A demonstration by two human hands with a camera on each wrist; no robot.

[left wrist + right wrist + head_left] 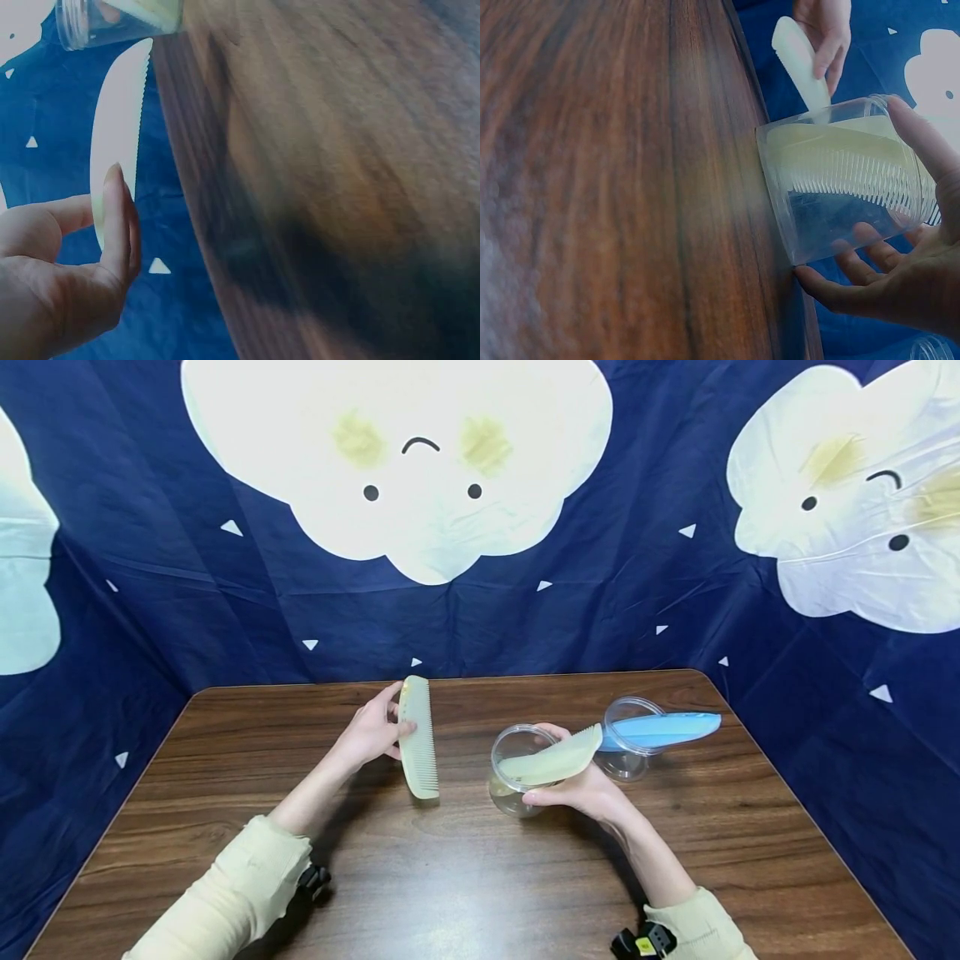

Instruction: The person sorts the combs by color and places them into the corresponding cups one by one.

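Between thumb and fingers, my left hand (372, 727) pinches a pale yellow-green comb (418, 739) by its back edge, its teeth facing right in the head view. The left wrist view shows the same comb (118, 120) held upright above the tabletop. My right hand (588, 789) grips a clear plastic jar (513, 797) from its right side. Inside that jar leans a second pale comb (555, 762), its upper end sticking out past the rim. Through the jar's wall in the right wrist view, the second comb's teeth (847, 174) show.
Behind my right hand stands another clear jar (624, 766), with a blue comb-like object (663, 728) leaning out to the right. Everything is on a brown wood-grain table (450, 877). A dark blue cloth (247, 593) with white clouds hangs around the table's back and sides.
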